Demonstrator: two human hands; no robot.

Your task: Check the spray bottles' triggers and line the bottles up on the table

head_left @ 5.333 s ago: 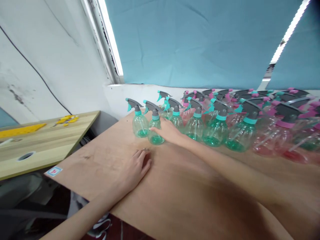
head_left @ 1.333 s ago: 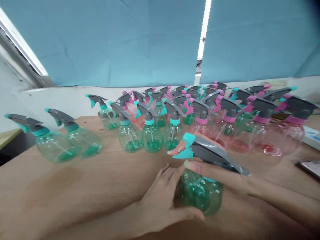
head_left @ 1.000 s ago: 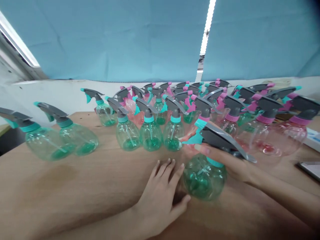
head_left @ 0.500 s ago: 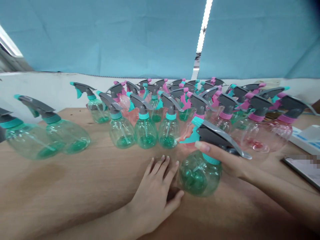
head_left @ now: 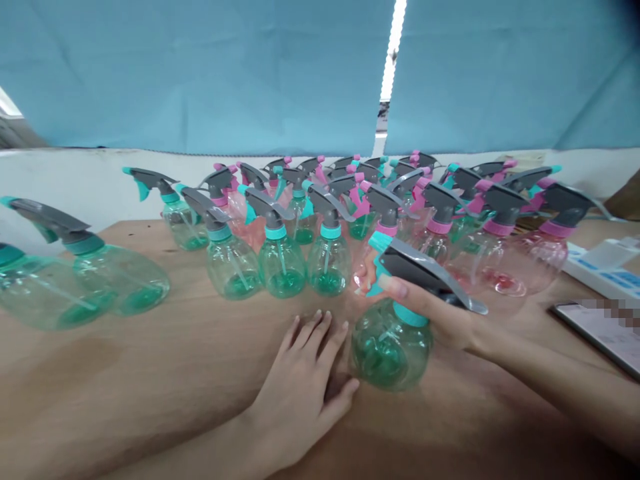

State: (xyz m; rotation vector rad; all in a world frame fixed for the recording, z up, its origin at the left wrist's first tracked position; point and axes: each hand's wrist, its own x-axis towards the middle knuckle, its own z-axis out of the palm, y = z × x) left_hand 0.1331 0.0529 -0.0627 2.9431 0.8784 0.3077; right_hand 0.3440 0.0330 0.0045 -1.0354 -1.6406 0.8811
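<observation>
Green spray bottle (head_left: 391, 357): lower half of frame, right of center, leaning. Likely light; thin plastic body probably slick, squeezable. Stiff neck collar (head_left: 411, 315) looks best hold. Right hand (head_left: 443, 317) grip wrapped round neck, fingers at teal trigger (head_left: 377, 284), forearm from right edge. Left hand (head_left: 300, 380) palm down over table (head_left: 200, 373), fingers spread, holding nothing, just beside bottle.
</observation>
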